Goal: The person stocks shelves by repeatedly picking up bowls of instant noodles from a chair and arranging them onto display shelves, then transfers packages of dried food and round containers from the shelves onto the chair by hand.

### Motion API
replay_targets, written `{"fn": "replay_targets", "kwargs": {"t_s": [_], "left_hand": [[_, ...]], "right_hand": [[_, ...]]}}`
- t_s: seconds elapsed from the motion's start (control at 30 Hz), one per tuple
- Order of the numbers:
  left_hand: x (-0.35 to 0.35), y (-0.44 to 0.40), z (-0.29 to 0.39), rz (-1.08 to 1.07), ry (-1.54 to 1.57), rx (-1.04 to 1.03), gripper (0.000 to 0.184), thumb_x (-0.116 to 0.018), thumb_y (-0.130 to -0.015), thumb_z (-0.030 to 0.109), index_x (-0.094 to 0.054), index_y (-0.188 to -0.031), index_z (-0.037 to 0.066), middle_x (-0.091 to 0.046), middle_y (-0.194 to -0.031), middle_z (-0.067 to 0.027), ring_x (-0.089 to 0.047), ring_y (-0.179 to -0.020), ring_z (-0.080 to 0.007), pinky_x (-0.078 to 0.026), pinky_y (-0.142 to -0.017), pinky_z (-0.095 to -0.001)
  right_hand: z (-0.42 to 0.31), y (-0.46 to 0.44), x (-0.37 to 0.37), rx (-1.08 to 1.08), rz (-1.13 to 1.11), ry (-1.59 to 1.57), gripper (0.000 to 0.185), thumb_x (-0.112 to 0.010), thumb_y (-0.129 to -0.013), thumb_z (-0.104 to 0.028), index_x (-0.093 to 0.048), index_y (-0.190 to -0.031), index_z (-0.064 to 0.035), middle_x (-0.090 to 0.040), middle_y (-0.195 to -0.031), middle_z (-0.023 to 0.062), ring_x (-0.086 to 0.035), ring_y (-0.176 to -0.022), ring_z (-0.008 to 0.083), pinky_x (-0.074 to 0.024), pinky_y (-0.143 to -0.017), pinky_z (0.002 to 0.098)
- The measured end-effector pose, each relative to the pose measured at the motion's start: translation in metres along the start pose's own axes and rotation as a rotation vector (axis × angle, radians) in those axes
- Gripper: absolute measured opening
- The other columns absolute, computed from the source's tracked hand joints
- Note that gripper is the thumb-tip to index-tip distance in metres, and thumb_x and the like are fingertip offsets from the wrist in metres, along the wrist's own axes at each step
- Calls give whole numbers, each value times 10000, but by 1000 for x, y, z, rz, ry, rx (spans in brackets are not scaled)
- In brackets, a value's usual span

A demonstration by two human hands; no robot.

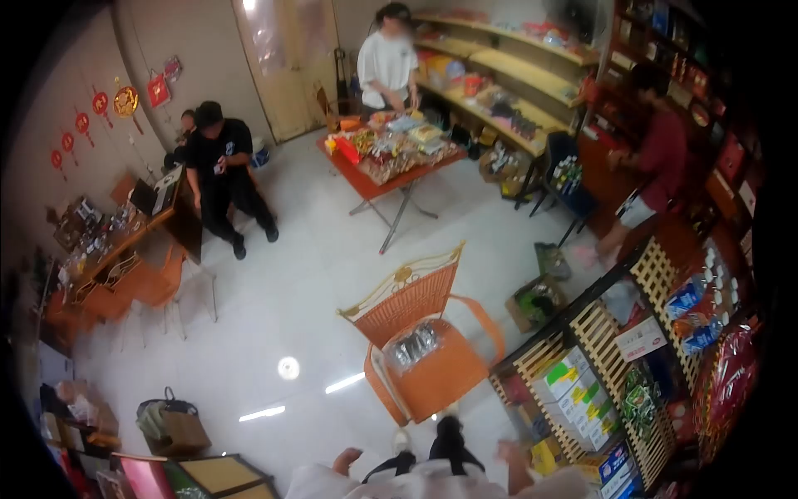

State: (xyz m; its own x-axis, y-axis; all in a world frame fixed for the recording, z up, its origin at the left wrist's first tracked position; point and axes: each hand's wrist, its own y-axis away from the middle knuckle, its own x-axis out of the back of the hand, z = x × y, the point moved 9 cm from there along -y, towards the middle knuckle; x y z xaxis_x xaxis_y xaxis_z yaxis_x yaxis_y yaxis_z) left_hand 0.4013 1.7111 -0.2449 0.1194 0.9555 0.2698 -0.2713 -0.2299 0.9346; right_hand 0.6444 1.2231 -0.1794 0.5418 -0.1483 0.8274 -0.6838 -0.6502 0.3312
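Note:
Low in the view, my left hand (347,460) hangs beside my body over the floor, its fingers loosely apart and holding nothing that I can see. My right hand (514,457) is raised a little on the other side, slightly blurred, with fingers apart and no object visible in it. It is nearest to the slatted shelf rack (532,359). Just ahead of my feet stands an orange wicker armchair (453,366). A clear plastic pack of silvery items (414,345) lies on its seat.
A folding table (378,190) bears heaped packets, with a person in white (386,62) behind it. Another person (220,158) sits at left near a desk (125,241). A person in dark red (661,154) stands by shelves at right. A bag (170,424) sits on the floor.

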Motion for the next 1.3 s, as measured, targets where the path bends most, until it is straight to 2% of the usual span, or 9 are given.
{"fn": "replay_targets", "kwargs": {"t_s": [0.03, 0.1, 0.23, 0.5, 0.77, 0.83, 0.97, 1.03, 1.3], "left_hand": [[7, -5, -23, -48, -31, 99, 410, -502, -856, 368, -547, -1171, 109, -594, -1032, -62, -569, -872, -258, -498, -704, -490], [29, 3, -14, 22, -29, 11, 540, -473, -876, 410, -486, -1241, 12, -483, -1288, -155, -538, -1065, -345, -513, -768, -489], [66, -15, 7, 286, -147, -388, 506, -455, -846, 445, -613, -1071, 20, -566, -1160, -200, -527, -1098, -337, -421, -924, -427], [14, 70, 146, 407, -334, -646, 419, -431, -830, 320, -643, -922, -29, -596, -1020, -258, -565, -976, -402, -435, -881, -448], [-266, 144, 169, 177, -579, -931, 328, -433, -832, 256, -649, -850, 10, -632, -900, -207, -599, -848, -379, -488, -755, -455], [-398, 180, 138, -37, -1242, -1492, 273, -440, -808, 188, -643, -779, 8, -636, -867, -189, -604, -834, -366, -497, -731, -444], [-549, 278, 59, -599, -1352, -1272, 357, -443, -842, 298, -617, -982, 19, -609, -1036, -185, -559, -988, -363, -441, -862, -429], [-595, 296, 25, -732, -1459, -1241, 403, -464, -851, 336, -601, -1074, 30, -599, -1099, -181, -549, -1047, -333, -419, -914, -393], [-714, 344, 17, -727, -1324, -1417, 287, -522, -812, 199, -647, -1027, 56, -636, -1023, -166, -608, -963, -299, -467, -857, -357]], "right_hand": [[0, 16, -15, -281, -78, -290, 425, -440, -859, -447, -625, -928, -70, -636, -950, 96, -607, -773, 269, -486, -664, 475], [-6, 61, -52, -961, 9, -1072, 417, -437, -861, -445, -599, -960, -74, -623, -973, 101, -600, -793, 273, -484, -675, 475], [-55, 67, -58, -960, 98, -1303, 411, -431, -865, -443, -547, -1026, -83, -596, -1019, 112, -586, -834, 280, -480, -699, 476], [-88, 159, -89, -910, 249, -1499, 440, -418, -874, -437, -443, -1156, -100, -542, -1111, 134, -557, -916, 295, -471, -746, 478], [-101, 464, -258, -1176, 791, -1879, 516, -405, -883, -432, -339, -1287, -117, -488, -1203, 155, -529, -997, 310, -462, -793, 479], [-137, 548, -314, -1271, 1065, -1977, 541, -402, -885, -430, -313, -1319, -121, -474, -1226, 161, -522, -1018, 313, -460, -805, 480], [-228, 650, -435, -1343, 1777, -2057, 593, -395, -889, -428, -262, -1385, -130, -447, -1271, 172, -507, -1059, 321, -456, -828, 480], [-257, 658, -444, -1356, 1989, -2080, 510, -390, -887, -339, -333, -1328, -88, -534, -1123, 154, -576, -891, 305, -510, -690, 401], [-342, 650, -412, -1365, 2582, -2154, 465, -442, -859, -299, -421, -1252, -51, -577, -1014, 160, -596, -811, 274, -517, -614, 359]]}}
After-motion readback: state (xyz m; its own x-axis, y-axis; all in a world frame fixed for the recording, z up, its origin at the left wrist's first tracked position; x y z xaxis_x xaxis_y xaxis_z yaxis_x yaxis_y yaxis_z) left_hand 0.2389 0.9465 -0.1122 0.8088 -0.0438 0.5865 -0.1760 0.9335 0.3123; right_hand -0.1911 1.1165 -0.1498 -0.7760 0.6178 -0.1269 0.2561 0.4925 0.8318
